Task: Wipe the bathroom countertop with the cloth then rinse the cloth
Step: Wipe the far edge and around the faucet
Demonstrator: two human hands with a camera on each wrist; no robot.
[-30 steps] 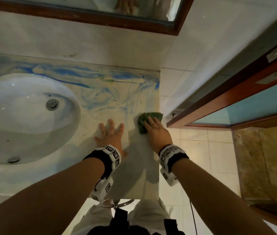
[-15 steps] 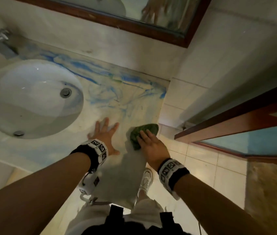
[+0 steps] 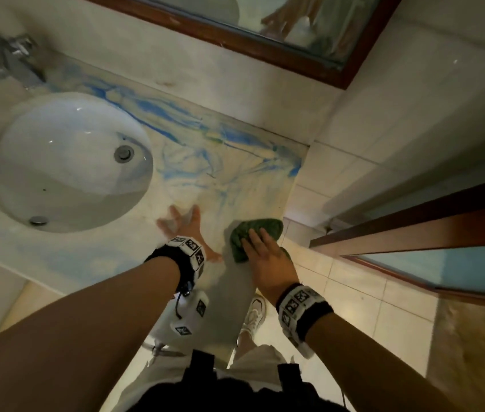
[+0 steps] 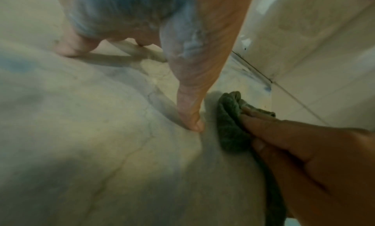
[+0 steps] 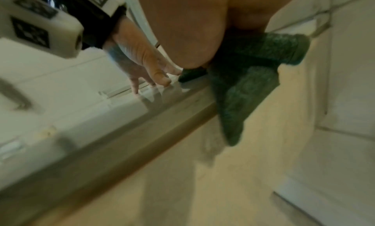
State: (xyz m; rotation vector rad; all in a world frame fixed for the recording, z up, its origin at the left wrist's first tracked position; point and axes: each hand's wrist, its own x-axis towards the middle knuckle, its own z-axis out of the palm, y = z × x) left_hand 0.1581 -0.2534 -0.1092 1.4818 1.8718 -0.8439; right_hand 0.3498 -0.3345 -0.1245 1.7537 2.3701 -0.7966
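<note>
A green cloth (image 3: 260, 233) lies bunched at the right edge of the pale countertop (image 3: 223, 188), which is smeared with blue streaks. My right hand (image 3: 265, 257) presses flat on the cloth with straight fingers; part of the cloth (image 5: 243, 91) hangs over the counter's side edge. My left hand (image 3: 183, 226) rests flat on the counter just left of the cloth (image 4: 229, 122), fingers spread, its palm (image 4: 125, 9) coated in bluish residue. The left thumb (image 4: 190, 114) touches the counter close beside the cloth.
A white oval sink (image 3: 66, 162) with a drain (image 3: 123, 153) is set in the counter at the left, a chrome tap (image 3: 6, 59) behind it. A wood-framed mirror (image 3: 294, 31) hangs above. Tiled wall (image 3: 384, 129) bounds the counter on the right, with a wooden door frame (image 3: 428, 227) beyond.
My right hand has drawn the cloth back toward me along the counter's right edge. The left hand stays planted. The head view has swung left, bringing the tap into view.
</note>
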